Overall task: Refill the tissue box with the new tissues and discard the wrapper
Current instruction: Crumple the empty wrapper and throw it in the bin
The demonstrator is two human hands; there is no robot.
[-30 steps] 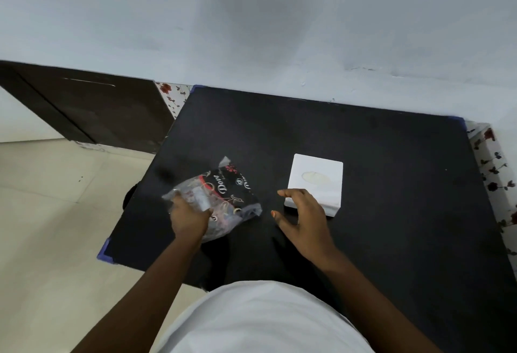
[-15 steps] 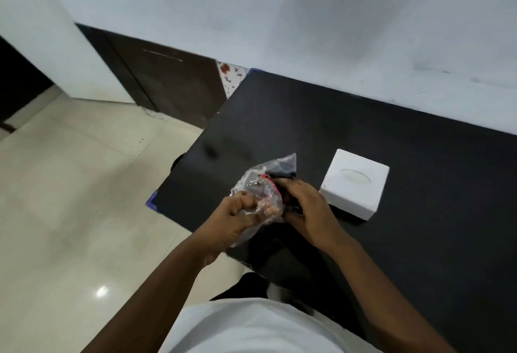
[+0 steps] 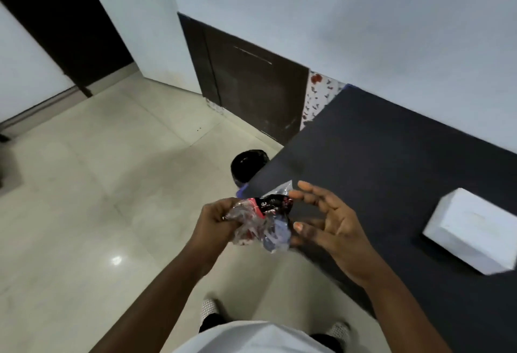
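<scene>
Right hand (image 3: 333,226) now spread off crumpled clear-and-black wrapper (image 3: 263,221), left hand (image 3: 215,224) clenching it.

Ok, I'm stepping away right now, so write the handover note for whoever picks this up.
Left hand: shut on the crumpled wrapper, held over the floor beside the table's corner.
Right hand: open, fingers spread, just beside the wrapper and holding nothing.
Tissue box: closed, on the table to the right. It seems refilled, though its contents can't be seen.
Black bin: on the floor at the table's corner, ahead of the hands.
Left to do: drop the wrapper in the bin.
</scene>
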